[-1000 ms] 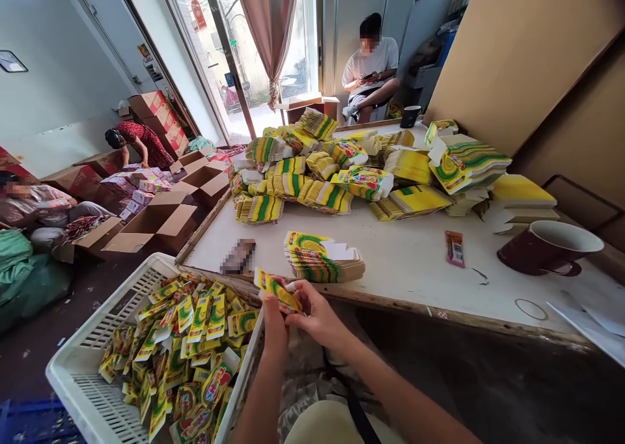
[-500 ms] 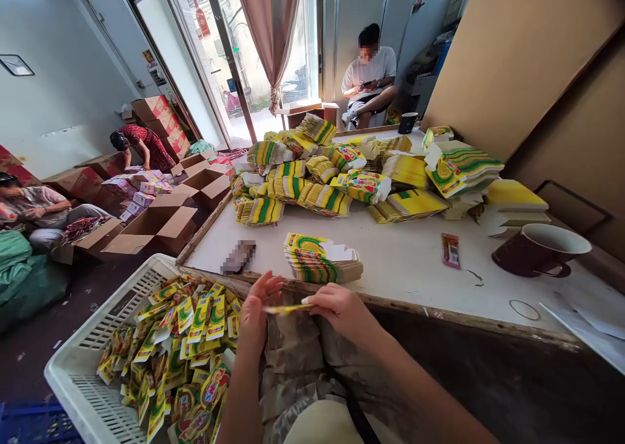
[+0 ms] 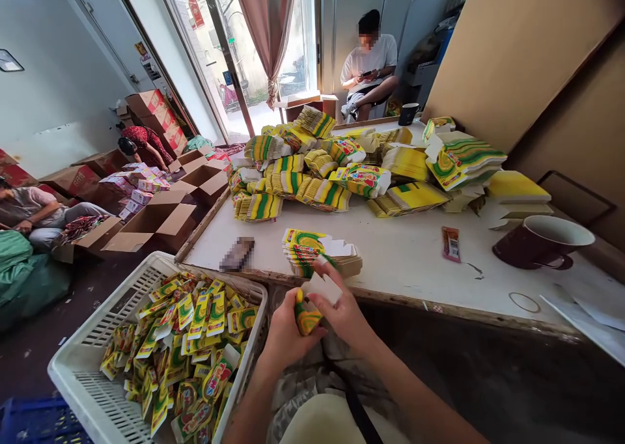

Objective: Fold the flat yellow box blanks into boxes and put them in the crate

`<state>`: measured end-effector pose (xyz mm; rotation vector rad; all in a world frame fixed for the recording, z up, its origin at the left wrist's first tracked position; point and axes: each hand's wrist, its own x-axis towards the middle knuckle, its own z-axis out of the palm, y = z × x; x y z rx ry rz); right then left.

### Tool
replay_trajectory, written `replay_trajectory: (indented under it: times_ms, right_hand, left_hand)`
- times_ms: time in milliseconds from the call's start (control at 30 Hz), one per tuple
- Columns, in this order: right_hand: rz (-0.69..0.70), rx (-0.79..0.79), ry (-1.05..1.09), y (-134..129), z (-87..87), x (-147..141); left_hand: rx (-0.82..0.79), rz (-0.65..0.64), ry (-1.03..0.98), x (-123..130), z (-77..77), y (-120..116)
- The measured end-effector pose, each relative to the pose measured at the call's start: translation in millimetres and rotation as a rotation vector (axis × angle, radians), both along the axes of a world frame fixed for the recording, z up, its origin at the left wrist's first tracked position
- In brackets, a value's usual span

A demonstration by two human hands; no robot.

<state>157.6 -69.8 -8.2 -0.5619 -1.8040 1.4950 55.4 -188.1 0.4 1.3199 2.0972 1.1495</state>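
In front of my waist, near the table's front edge, both hands are on a small yellow and green printed carton (image 3: 307,319). My left hand (image 3: 288,330) is closed around its printed body. With thumb and fingers my right hand (image 3: 344,307) grips its white inner flaps, which stick up between the hands. Just beyond them a stack of flat cartons (image 3: 300,245) lies fanned out on the white table (image 3: 405,255). To my left stands a white plastic basket (image 3: 90,398) heaped with small yellow cartons (image 3: 215,314).
Bundles of flat cartons (image 3: 288,183) cover the table's far side. On the right are a dark mug (image 3: 517,249), a small packet (image 3: 450,243) and a rubber band (image 3: 525,303). Open cardboard boxes (image 3: 151,226) stand left on the floor. Two people sit and another bends over.
The carton was a flat piece between my hands; now it is turned, with white flaps raised. My left hand has moved right and closed around it. My right hand's fingers have shifted onto the flaps.
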Motion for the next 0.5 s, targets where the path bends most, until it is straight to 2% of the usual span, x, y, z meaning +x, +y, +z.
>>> replay_trajectory:
  times_ms: [100,167,267,400,500]
  right_hand:
    - [0.308,-0.365,-0.028,0.5,-2.4,-2.3]
    - [0.376,-0.456,-0.028,1.7,0.9,-1.6]
    - [0.363,-0.463,-0.036,3.0,1.9,-1.8]
    - [0.351,-0.41,-0.042,0.8,-9.5,-4.4]
    - [0.386,-0.23,-0.019,-2.6,-12.8,-1.2]
  left_hand:
    - [0.094,-0.066,0.084,0.7,-9.2,-0.5]
    - [0.146,-0.094,0.121,0.8,-13.4,-0.4]
    - [0.192,-0.102,0.154,0.8,-16.4,0.2]
    - [0.153,-0.079,0.138,-0.2,-15.9,0.4]
    - [0.115,-0.069,0.063,-1.4,-15.0,1.3]
